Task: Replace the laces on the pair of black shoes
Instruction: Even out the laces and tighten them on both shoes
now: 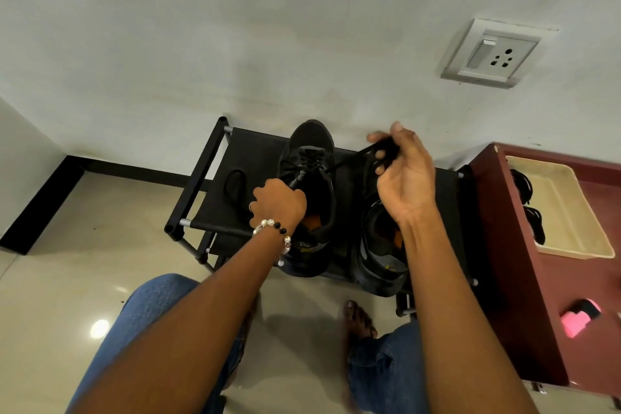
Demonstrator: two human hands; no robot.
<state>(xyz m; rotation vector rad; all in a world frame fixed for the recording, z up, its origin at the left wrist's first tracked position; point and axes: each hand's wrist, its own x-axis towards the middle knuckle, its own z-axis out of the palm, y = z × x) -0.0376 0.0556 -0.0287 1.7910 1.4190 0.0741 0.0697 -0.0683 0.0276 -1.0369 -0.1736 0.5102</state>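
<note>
A plain white painted wall (235, 27) is filling the top of the view. A grey square wall socket (492, 54) is sitting on it, up on the right. A shiny pale tiled floor (67, 279) is lying below, and a round spot of light is shining on it. A black strip (the skirting) (117, 171) is running along the wall's foot. A dark red wooden cabinet (524, 279) is standing on the right, holding a cream plastic tray (578, 212).

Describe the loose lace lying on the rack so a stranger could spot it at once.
Find the black fabric shoe rack against the wall. On its top, left of the two black shoes, lies a loose black lace curled in a loop; unlike the others, no hand holds it.
</note>
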